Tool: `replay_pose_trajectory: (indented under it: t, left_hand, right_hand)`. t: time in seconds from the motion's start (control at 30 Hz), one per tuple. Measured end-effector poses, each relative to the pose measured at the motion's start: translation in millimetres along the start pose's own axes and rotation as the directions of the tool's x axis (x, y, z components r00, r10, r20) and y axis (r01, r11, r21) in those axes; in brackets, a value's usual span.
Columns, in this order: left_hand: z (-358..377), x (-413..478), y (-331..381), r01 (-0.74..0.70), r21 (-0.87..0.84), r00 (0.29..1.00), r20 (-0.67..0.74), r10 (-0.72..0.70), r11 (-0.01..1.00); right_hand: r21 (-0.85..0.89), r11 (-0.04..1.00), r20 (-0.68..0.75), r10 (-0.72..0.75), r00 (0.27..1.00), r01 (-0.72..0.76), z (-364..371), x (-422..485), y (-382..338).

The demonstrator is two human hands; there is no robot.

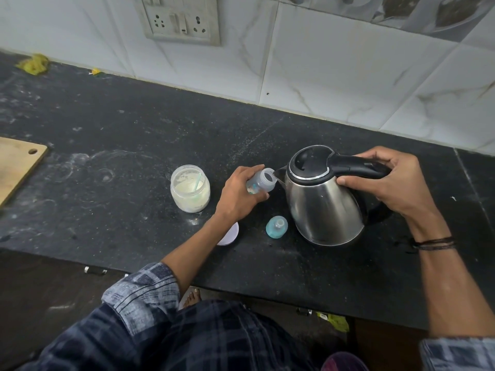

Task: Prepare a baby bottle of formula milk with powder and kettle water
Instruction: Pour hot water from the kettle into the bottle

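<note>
Steel kettle (324,199) gripped at its handle (356,167) by right hand (396,180), bottle (261,182) clasped in left hand (238,194), tilted, mouth at spout (280,174) above tabletop (134,156). Tip slowly, keep mouth under spout, hold that hand clear of hot stream.

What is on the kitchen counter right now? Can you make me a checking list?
Surface: black speckled stone counter, dusty with pale smears.
Job's things: clear plastic baby bottle, tilted, open mouth at the spout of the shiny steel kettle; open glass jar of pale powder with a green stick inside; blue teat cap; round white lid, partly under the forearm.
Clutter: wooden cutting board at left edge; yellow crumpled scraps by the wall.
Hands: left hand grips the bottle; right hand grips the kettle's black handle.
Cables: nothing seen.
Surroundings: white marbled wall tiles; grey socket panel.
</note>
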State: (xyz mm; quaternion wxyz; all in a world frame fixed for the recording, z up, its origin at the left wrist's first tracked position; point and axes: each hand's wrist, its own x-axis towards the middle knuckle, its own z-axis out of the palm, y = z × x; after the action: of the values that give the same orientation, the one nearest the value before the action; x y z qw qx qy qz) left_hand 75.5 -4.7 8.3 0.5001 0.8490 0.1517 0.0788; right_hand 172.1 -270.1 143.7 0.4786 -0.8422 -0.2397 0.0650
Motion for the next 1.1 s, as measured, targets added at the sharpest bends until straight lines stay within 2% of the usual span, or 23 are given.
replay_pose_trajectory:
  t: [1.1]
  left_hand:
    - [-2.2, -1.7, -4.7, 0.027, -0.024, 1.0, -0.007, -0.028, 0.999]
  right_hand:
    - [-0.026, 0.999, 0.027, -0.023, 0.999, 0.024, 4.9, 5.2, -5.5]
